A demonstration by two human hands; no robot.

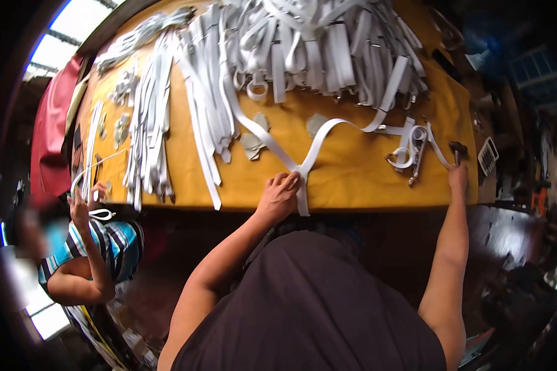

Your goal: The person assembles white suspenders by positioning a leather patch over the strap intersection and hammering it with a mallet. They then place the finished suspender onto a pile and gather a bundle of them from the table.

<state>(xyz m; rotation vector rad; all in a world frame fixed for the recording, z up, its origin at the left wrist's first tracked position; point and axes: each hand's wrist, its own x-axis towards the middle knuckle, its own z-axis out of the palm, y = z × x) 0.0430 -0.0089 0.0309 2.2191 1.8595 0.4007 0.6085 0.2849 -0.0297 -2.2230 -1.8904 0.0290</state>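
A pair of white straps [317, 143] meets in a Y near the table's front edge, with a short tail hanging toward me. My left hand [280, 196] is closed on the straps at this joint, its fingertips pressing there. Out to the right, my right hand [457, 178] is closed around what looks like a hammer [458, 148]; only its dark head shows clearly. Beside that hand lies a looped white strap [418, 134] with metal clips. One arm of the Y runs up to the right, through a metal slider near the big pile.
A large pile of white straps [315, 52] covers the back of the yellow-topped table [353, 185]. More strap bundles [151, 117] lie to the left, among pale cut patches [252, 146]. At the left edge, a co-worker [93, 247] handles a thin white strip.
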